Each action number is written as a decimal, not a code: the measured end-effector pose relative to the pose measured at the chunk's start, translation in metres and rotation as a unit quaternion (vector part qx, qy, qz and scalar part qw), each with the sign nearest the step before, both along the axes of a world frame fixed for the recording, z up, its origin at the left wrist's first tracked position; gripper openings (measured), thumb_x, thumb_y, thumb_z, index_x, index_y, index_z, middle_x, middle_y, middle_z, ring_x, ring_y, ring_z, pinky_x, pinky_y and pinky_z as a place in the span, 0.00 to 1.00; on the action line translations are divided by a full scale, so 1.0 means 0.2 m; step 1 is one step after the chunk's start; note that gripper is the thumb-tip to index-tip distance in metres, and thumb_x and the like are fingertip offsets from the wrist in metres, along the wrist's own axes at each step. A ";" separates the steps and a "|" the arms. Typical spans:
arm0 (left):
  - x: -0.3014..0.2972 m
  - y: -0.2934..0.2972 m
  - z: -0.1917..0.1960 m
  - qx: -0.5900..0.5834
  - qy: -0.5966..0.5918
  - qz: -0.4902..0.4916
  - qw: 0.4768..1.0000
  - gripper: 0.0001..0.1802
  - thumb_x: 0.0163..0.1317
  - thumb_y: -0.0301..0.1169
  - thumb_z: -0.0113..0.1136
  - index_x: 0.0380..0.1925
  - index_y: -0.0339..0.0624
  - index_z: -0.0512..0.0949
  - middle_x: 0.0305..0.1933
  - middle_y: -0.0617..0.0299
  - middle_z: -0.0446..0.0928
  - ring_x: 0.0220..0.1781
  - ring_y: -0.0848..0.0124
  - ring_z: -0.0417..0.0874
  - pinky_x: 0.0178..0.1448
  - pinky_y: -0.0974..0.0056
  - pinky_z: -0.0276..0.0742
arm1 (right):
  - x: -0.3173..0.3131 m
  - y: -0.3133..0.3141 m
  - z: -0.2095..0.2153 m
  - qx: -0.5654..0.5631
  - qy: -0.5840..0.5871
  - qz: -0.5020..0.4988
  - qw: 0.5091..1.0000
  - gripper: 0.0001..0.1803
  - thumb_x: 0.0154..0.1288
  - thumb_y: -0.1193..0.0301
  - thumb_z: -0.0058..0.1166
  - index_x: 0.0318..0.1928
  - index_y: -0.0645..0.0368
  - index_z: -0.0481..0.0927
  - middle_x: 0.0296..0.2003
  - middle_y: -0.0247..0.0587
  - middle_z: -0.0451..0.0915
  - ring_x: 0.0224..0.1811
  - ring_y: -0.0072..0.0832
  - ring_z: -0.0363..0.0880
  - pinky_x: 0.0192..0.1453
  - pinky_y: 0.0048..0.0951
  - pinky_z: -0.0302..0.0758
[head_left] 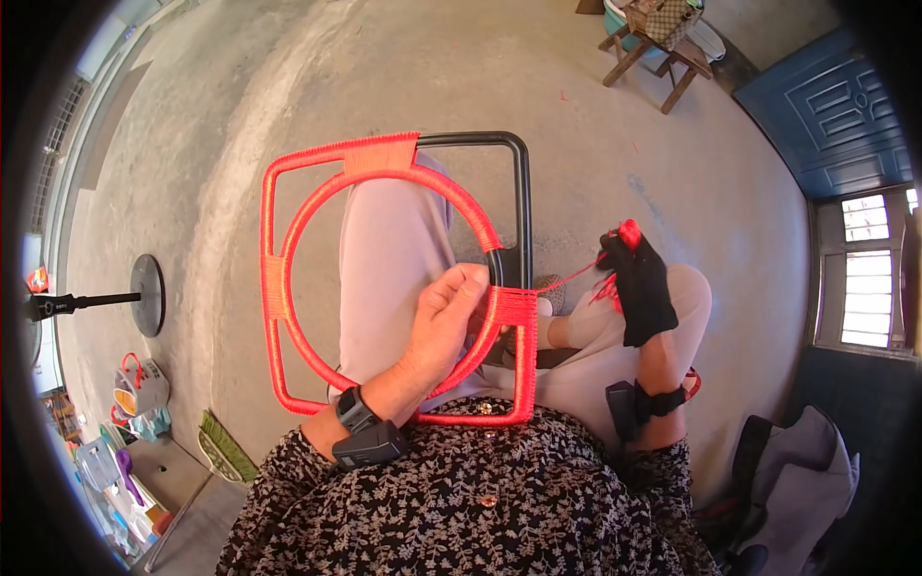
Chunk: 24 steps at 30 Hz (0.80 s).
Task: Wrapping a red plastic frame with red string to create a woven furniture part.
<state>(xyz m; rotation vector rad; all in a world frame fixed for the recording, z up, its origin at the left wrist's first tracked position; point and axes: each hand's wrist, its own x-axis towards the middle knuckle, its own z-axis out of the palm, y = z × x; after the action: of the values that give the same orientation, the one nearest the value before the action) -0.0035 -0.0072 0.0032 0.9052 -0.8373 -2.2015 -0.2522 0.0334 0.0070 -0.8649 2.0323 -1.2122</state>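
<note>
A square frame with rounded corners and a ring inside it (273,346) rests over my lap. Red cord wraps most of it, while the upper right corner and a short piece of the ring show bare black. My left hand (448,322) is closed on the ring at its right side, thumb and fingers pinched just below the bare piece. To the right, my right hand (642,286), in a black glove, grips a bundle of red cord (629,232). From that bundle a strand runs taut to the wrapped band (514,307) joining ring and frame.
A black round stand base (148,295) is at the left, above a white bucket (142,386) and a green broom head (226,446). A wooden stool (663,62) holds a checked bag at the far right, near a blue door (831,106). Grey fabric (797,490) lies lower right.
</note>
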 end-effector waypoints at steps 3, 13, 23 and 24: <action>0.00 -0.01 -0.01 0.005 -0.008 0.034 0.999 0.20 0.71 0.47 0.43 0.44 0.40 0.71 0.38 0.63 0.77 0.37 0.78 0.78 0.32 0.72 0.79 | 0.08 -0.05 0.23 0.050 0.535 0.108 0.836 0.14 0.61 0.59 0.55 0.40 0.54 0.78 0.29 0.41 0.77 0.27 0.37 0.79 0.33 0.37 0.76; 0.00 -0.02 0.04 -0.010 0.035 0.072 0.997 0.20 0.71 0.46 0.40 0.48 0.42 0.71 0.40 0.66 0.76 0.40 0.78 0.76 0.42 0.70 0.74 | 0.50 -0.08 0.41 -0.180 0.415 0.400 0.797 0.12 0.62 0.72 0.49 0.46 0.59 0.77 0.37 0.47 0.79 0.40 0.38 0.79 0.48 0.37 0.75; 0.00 -0.01 -0.03 0.061 0.036 0.036 0.997 0.09 0.66 0.25 0.50 0.44 0.38 0.77 0.39 0.64 0.80 0.39 0.78 0.80 0.46 0.73 0.76 | 0.29 0.01 0.01 -0.006 -0.220 0.260 0.940 0.12 0.67 0.70 0.49 0.47 0.63 0.76 0.40 0.38 0.79 0.42 0.22 0.77 0.48 0.27 0.74; 0.00 -0.01 -0.02 0.086 0.023 0.019 0.996 0.11 0.65 0.24 0.50 0.45 0.37 0.77 0.41 0.62 0.81 0.40 0.78 0.80 0.47 0.73 0.76 | 0.31 0.00 -0.01 -0.005 -0.226 0.281 0.933 0.14 0.67 0.70 0.49 0.50 0.63 0.75 0.42 0.37 0.78 0.44 0.22 0.76 0.49 0.27 0.74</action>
<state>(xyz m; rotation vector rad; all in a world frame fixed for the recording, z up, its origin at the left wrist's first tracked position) -0.0043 -0.0087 -0.0013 0.9392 -0.6098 -2.2786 -0.1906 0.0333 0.0051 -0.9755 1.2884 -0.9767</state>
